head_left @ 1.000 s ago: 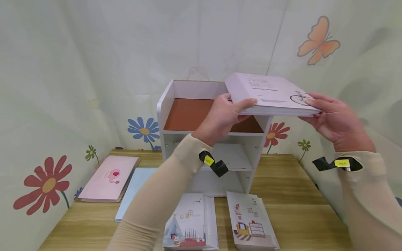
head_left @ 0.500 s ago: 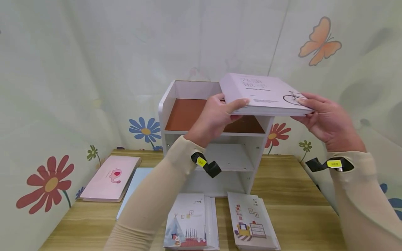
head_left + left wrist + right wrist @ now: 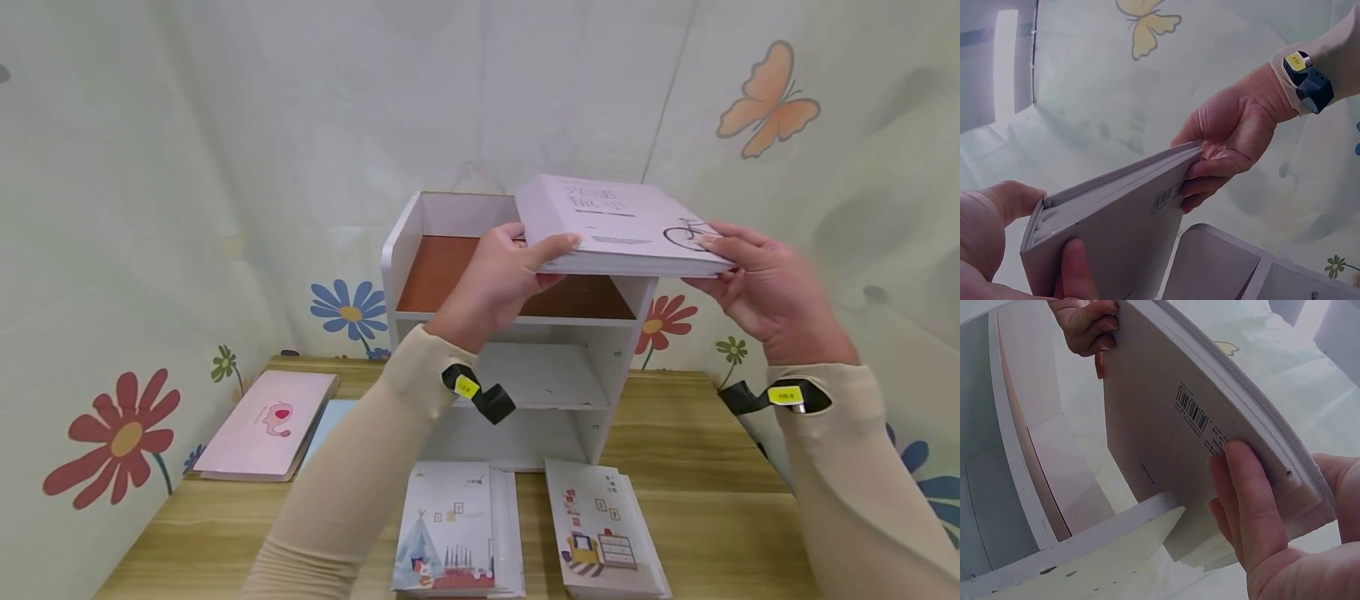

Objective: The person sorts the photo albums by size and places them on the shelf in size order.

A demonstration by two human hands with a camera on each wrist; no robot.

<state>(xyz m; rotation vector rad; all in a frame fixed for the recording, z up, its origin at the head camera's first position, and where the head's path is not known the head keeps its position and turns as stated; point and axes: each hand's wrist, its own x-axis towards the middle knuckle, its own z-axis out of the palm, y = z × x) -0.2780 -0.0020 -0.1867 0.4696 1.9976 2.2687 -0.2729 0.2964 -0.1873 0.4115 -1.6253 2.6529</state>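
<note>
Both hands hold a thick pale hardcover book point(image 3: 630, 221) with a bicycle drawing on its cover. It lies face up, raised over the right part of the white shelf unit's brown top point(image 3: 442, 271) in the head view. My left hand point(image 3: 498, 279) grips the left, spine end, thumb on the cover and fingers beneath. My right hand point(image 3: 772, 283) pinches the opposite end, thumb above and fingers below. In the right wrist view the book's underside point(image 3: 1154, 425) shows a barcode, and the shelf unit's side panel point(image 3: 1116, 534) overlaps its lower edge.
Below the brown top are white shelves point(image 3: 540, 375). On the wooden table point(image 3: 705, 467) lie a pink elephant folder point(image 3: 258, 425), a partly hidden blue one point(image 3: 330, 421), a tent-picture book point(image 3: 450, 529) and a furniture-picture book point(image 3: 603, 533). A flowered curtain point(image 3: 300, 125) hangs behind.
Both hands have carried the book a little to the left, farther over the shelf unit's top. Their grip looks the same, and the things on the table stay put.
</note>
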